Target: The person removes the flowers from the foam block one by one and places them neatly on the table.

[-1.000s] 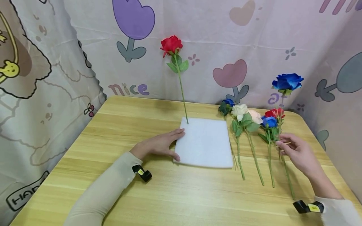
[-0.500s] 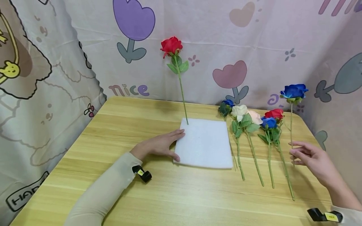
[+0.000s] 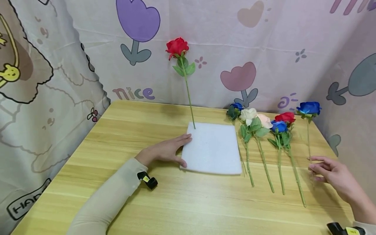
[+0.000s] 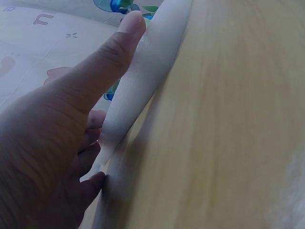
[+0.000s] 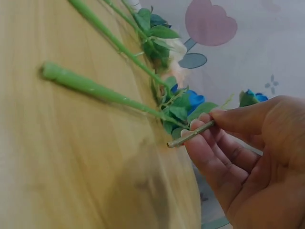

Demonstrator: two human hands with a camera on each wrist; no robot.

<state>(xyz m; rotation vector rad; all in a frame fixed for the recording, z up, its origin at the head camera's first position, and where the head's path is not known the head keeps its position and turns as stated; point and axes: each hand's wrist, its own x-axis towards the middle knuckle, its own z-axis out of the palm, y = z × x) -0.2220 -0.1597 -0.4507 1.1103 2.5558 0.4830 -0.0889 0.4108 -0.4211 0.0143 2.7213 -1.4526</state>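
Note:
My right hand (image 3: 335,173) pinches the stem of a blue artificial rose (image 3: 309,108) between thumb and fingers, near the table's right side. The rose stands nearly upright, and the lower end of its stem (image 5: 178,141) sticks out past the fingers in the right wrist view. My left hand (image 3: 164,151) rests with spread fingers against the left edge of a white foam slab (image 3: 212,150), its thumb (image 4: 102,62) by the front corner. A red rose (image 3: 177,47) stands upright in the slab's back left corner.
Right of the slab, several artificial roses lie on the wooden table (image 3: 147,202): a white one (image 3: 248,115), a pale pink one (image 3: 265,121), a red one (image 3: 285,118) and a blue one (image 3: 279,126). Another blue rose (image 3: 236,107) lies farther back. A patterned curtain (image 3: 199,19) hangs behind.
My right hand has carried the blue rose to the right and down, away from the lying roses. The left hand and foam slab have stayed in place.

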